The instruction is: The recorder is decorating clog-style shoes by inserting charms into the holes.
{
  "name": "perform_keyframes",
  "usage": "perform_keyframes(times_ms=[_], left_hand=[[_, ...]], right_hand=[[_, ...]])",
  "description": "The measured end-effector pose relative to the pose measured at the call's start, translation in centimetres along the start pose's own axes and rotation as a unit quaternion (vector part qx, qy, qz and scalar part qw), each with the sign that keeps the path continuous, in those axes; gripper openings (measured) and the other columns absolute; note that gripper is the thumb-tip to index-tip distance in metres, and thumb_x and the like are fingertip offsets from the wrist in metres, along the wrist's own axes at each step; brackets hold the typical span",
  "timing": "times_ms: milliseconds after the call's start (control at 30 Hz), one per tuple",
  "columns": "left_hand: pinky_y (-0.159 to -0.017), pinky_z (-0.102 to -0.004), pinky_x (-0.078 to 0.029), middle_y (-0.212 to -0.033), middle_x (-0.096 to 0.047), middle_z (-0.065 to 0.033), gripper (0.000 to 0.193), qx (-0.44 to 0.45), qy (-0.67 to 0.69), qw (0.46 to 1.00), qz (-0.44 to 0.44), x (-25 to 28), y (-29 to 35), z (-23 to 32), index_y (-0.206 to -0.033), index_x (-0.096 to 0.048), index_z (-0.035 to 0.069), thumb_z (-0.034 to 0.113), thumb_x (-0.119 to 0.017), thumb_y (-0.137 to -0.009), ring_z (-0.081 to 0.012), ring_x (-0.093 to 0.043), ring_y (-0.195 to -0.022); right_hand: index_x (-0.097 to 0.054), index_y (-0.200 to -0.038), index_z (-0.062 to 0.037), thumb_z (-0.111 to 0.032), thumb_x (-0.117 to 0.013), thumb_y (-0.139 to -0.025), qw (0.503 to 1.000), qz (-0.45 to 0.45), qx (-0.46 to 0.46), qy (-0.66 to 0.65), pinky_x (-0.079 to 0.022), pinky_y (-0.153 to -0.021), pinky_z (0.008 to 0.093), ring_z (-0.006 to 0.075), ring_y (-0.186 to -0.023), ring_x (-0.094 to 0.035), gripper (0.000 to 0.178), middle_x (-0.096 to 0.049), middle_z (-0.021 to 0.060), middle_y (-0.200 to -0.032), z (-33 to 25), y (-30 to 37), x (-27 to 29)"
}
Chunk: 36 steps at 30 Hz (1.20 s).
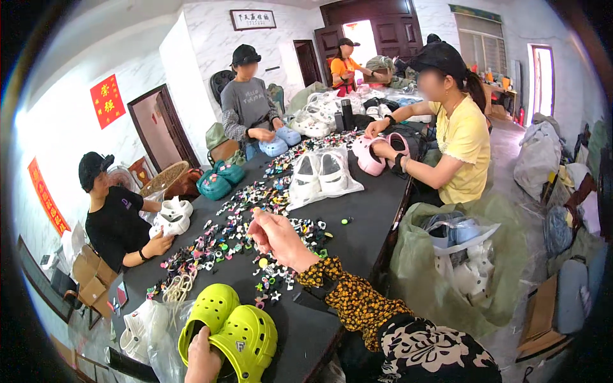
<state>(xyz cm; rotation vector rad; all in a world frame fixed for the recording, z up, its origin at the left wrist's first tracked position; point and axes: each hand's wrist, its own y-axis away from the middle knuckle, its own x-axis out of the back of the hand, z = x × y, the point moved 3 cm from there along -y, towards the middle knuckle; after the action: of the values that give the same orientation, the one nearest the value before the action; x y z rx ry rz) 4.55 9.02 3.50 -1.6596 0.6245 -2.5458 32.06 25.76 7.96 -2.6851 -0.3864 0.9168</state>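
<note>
Two lime-green clogs (pixel 246 335) with round holes in their tops stand side by side at the table's near edge. My left hand (pixel 203 359) grips them at the foot openings, fingers reaching inside. A small charm sits on the right clog's strap side. Over the middle of the table, above a wide scatter of small colourful shoe charms (pixel 220 246), hangs my right hand (pixel 281 239). Its thumb and fingertips are pinched together; whatever is between them is too small to name. Below that hand a few charms lie apart on the black table (pixel 306 325).
White clogs in clear bags (pixel 324 175) lie mid-table. At left a person holds white clogs (pixel 171 217); others handle blue clogs (pixel 280 142) and pink clogs (pixel 377 154). Teal clogs (pixel 221 180) rest on the far-left edge. An open green sack (pixel 408 268) of bagged clogs stands right.
</note>
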Motion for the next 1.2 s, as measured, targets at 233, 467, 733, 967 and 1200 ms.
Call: perform_keyframes(times_ms=[233,467,733,967,1200], left_hand=[[-0.077,-0.0451,-0.046,-0.097,-0.061,-0.0279,0.045,-0.013,-0.006,1.000,0.009,0.5,-0.4,-1.7,-0.116,-0.050,-0.004,0.005,-0.064,-0.074,-0.0445,-0.056,-0.094],[-0.096,-0.0463,-0.037,-0.121,-0.051,-0.0280,0.062,0.032,-0.073,0.996,-0.049,2.7,1.0,0.9,-0.133,-0.040,0.000,0.012,-0.066,-0.078,-0.0436,-0.047,-0.112],[-0.094,-0.0359,-0.042,-0.121,-0.056,-0.0209,0.043,0.047,0.060,0.995,0.067,6.0,1.7,6.6,-0.126,-0.048,-0.004,-0.001,-0.058,-0.084,-0.0302,-0.054,-0.113],[-0.085,-0.0432,-0.044,-0.106,-0.061,-0.0250,0.046,-0.002,0.331,0.940,0.087,9.0,-0.1,11.1,-0.121,-0.051,-0.001,0.024,-0.063,-0.084,-0.0363,-0.059,-0.099],[-0.069,-0.0415,-0.051,-0.092,-0.064,-0.0192,0.007,-0.319,0.523,0.790,-0.029,11.4,-2.5,17.2,-0.089,-0.056,0.012,0.016,-0.061,-0.088,-0.0314,-0.061,-0.079]], right_hand=[[-0.057,-0.074,-0.0033,-0.042,-0.048,-0.095,0.995,-0.011,0.037,-0.087,-0.031,-0.039,0.0222,0.0069,-0.044,-0.038,0.044,-0.044,-0.0012,-0.056,-1.8,-0.7,0.1],[-0.057,-0.075,-0.0030,-0.040,-0.049,-0.095,0.997,0.014,0.004,-0.071,-0.032,-0.041,0.0235,0.0089,-0.046,-0.039,0.043,-0.042,-0.0001,-0.055,2.3,-1.5,2.0],[-0.056,-0.082,-0.0035,-0.040,-0.048,-0.095,0.992,0.028,-0.079,-0.099,-0.034,-0.042,0.0240,0.0082,-0.048,-0.038,0.040,-0.043,-0.0022,-0.059,5.3,-1.9,4.1],[-0.057,-0.079,-0.0032,-0.041,-0.048,-0.095,0.976,0.058,-0.158,-0.141,-0.033,-0.038,0.0241,0.0096,-0.042,-0.040,0.041,-0.045,-0.0002,-0.056,8.7,-2.4,5.5],[-0.054,-0.079,-0.0065,-0.037,-0.049,-0.095,0.965,0.080,-0.174,-0.178,-0.029,-0.039,0.0275,0.0114,-0.040,-0.036,0.034,-0.041,-0.0005,-0.052,9.2,-3.2,6.6]])
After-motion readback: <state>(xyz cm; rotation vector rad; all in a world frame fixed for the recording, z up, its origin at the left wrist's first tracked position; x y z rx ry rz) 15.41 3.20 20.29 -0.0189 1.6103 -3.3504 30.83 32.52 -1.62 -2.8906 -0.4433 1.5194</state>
